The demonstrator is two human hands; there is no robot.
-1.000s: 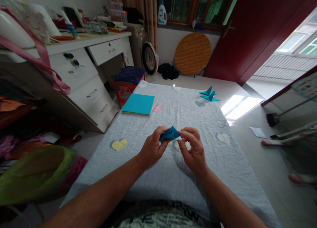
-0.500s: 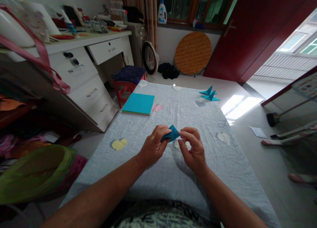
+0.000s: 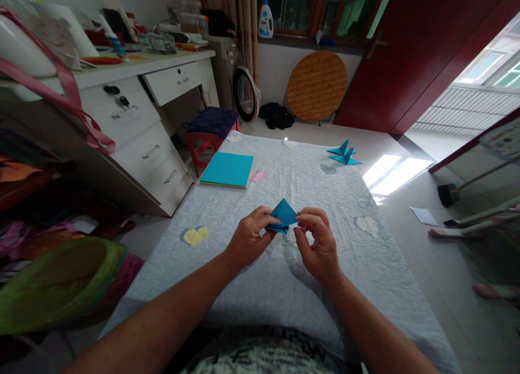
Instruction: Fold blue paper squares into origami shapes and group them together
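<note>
A piece of folded blue origami paper (image 3: 284, 211) is held above the cloth, its pointed flap standing up and smaller folded layers showing below. My left hand (image 3: 251, 234) pinches its left side between thumb and fingers. At the right corner of the flap, the curled fingertips of my right hand (image 3: 319, 244) grip the edge; the thumb sits a little lower. Two finished-looking blue folded paper birds (image 3: 344, 155) rest at the far right of the table. A stack of square coloured paper (image 3: 227, 169), blue on top, lies at the far left.
A pale quilted cloth with heart patches covers the table (image 3: 260, 287). To the left are a white desk (image 3: 134, 122), a red stool (image 3: 199, 146) and a green-lined bin (image 3: 60, 282). Behind stand an open washing machine door (image 3: 246, 95) and a round wooden board (image 3: 317, 86).
The blue paper's flap has opened out into a taller, wider triangle, with the folded layers now below it. Both hands have stayed in nearly the same place.
</note>
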